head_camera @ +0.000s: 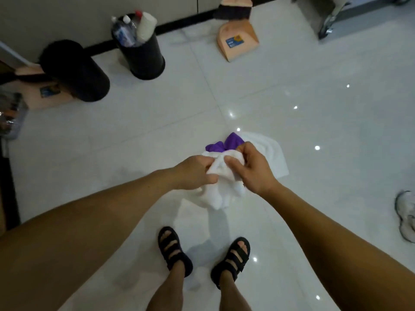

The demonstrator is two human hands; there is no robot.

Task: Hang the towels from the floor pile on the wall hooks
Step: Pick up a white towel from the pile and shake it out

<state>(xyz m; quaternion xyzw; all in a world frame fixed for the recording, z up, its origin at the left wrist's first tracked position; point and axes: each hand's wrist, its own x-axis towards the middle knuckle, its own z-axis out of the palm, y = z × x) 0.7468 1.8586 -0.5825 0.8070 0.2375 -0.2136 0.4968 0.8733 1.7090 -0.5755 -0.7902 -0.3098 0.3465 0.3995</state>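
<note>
A white towel hangs bunched between both my hands, above the glossy floor. My left hand grips its left part with curled fingers. My right hand pinches the towel's top fold between thumb and fingers. Beyond my hands lies the floor pile: a purple towel and another white towel spread flat on the tiles. No wall hooks show in this view.
Two black bins stand at the back left, one with a lid, one holding bottles. A peach dustpan with a brush leans at the back wall. A white sneaker lies at the right edge. My sandalled feet are below.
</note>
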